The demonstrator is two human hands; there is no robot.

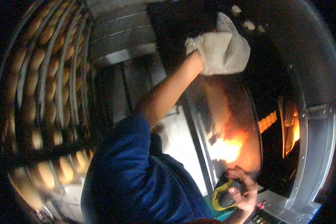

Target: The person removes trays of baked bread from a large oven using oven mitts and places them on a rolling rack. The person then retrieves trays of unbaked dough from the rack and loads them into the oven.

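Observation:
A pale oven mitt or thick cloth (226,51) covers my left hand, which is raised at the top centre, over the dark upper area; its fingers are hidden inside. My right hand (243,189) is low at the right, bare, with fingers bent and apart and nothing seen in its grip. Just left of it, close by, lies a dark grey item with a yellow rim (222,196). Beyond my hands a curved metal surface (232,100) shows a bright orange glow of flame (226,147). My navy sleeve and body fill the lower middle.
A tall rack (42,81) with many round, pale dough or bread pieces stands at the left, blurred. On the right a dark opening shows firelight (292,134) beside a riveted metal post (317,151). A metal ledge (294,205) lies below it. A bright white surface (179,145) is at the centre.

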